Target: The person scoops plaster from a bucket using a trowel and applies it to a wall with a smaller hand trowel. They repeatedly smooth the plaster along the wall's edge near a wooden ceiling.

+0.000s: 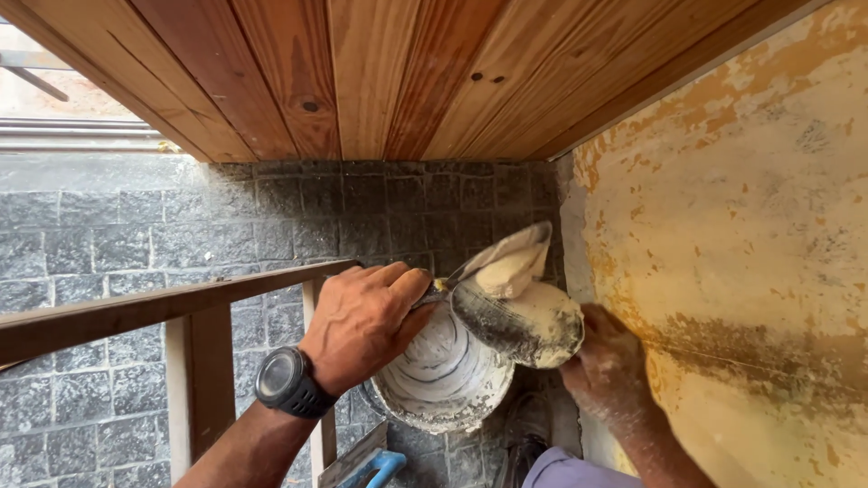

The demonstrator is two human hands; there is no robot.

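1. A varnished wooden plank ceiling runs overhead.
2. A dark grey stone-block wall stands behind.
3. A patchy yellow plastered wall fills the right.
4. A wooden railing crosses the left.
5. A blue-handled tool lies below.

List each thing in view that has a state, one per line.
left hand: closed on a putty knife handle
putty knife: blade loaded with pale filler
right hand: dusty, holding a trowel
trowel: heaped with filler
bucket: tilted, nearly empty
wall: patchy, partly filled
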